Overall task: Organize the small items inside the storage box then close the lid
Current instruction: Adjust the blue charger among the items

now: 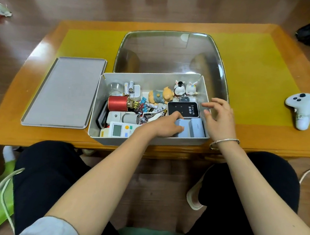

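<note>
Left hand (165,125): fingers curled over the top of a pale blue-grey rectangular plastic block (182,129), gripping it at the near right corner of the open grey storage box (153,76). A second, matching blue-grey block (197,127) stood touching it on the right, against the box's right wall. Both blocks ran with their long axes near-to-far.

Right hand (219,115): fingers spread and relaxed, hovering over the box's right rim, holding nothing. It was the nearer hand to the second block and to the black rounded square Wi-Fi device (183,109) lying just beyond the blocks.

Open room, judged: little in that corner; the left half of the box was crowded with a red thread spool (117,103), a white remote control (120,130) and loose batteries and clips.

The flat grey rectangular lid (63,91) lay on the counter (260,133) just left of the box, long axis near-to-far, not yet fitted. A clear plastic cover (166,51) stood behind the far wall.
</note>
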